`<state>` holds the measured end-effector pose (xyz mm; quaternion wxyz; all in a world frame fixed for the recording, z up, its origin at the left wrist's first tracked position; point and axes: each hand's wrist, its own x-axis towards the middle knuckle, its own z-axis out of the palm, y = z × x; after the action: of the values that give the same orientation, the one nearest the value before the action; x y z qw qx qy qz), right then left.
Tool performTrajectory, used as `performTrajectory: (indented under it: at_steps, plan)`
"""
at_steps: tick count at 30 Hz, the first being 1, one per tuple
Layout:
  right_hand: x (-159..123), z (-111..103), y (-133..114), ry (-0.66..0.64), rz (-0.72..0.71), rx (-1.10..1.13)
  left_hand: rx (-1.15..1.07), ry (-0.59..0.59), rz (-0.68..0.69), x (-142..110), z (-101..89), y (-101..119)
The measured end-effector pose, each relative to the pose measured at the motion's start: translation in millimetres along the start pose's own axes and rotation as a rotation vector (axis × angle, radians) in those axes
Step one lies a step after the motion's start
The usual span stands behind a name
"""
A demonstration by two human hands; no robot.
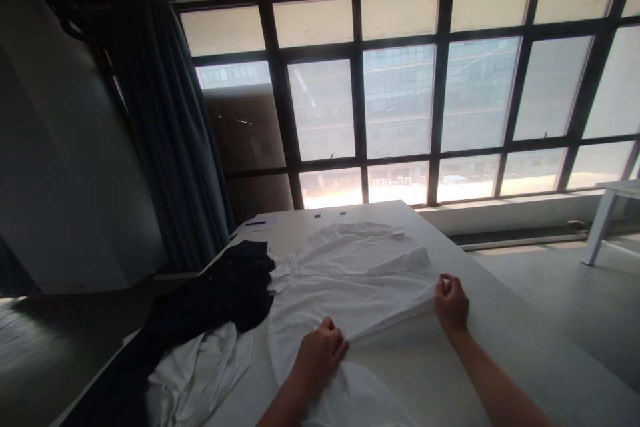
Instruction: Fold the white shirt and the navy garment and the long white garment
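Note:
A white garment (345, 280) lies spread over the table, with soft wrinkles across it and part of it reaching toward me at the bottom of the view. My left hand (323, 350) is closed on its near edge, around the middle. Farther right, my right hand (453, 303) pinches the garment's right corner. Between the two hands the near edge runs fairly straight and taut. The kind of garment is not plain from here, though a gathered band shows at its left side.
Dark clothing (215, 287) lies along the table's left side, touching the white garment. A crumpled white cloth (203, 373) sits nearer me. A pen (256, 223) rests on paper at the far left. The white table (510, 327) extends toward large windows. Another table (607, 213) stands right.

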<state>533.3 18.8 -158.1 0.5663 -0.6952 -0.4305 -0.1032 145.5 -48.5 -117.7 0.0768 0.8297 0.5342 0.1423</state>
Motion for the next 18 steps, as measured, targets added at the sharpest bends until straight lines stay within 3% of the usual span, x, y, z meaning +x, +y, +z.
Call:
performTrajectory:
  at_steps: [6,11,18]
  plan:
    - [4,-8,1,-0.03,-0.182,-0.024,0.108,0.145,0.12,3,-7.1,0]
    - [5,-14,-9,-0.096,-0.352,-0.006,0.118,0.099,0.141,3,-11.5,0]
    - [24,-31,-39,-0.045,-0.396,0.002,0.131,0.112,0.147,1,-10.5,-3]
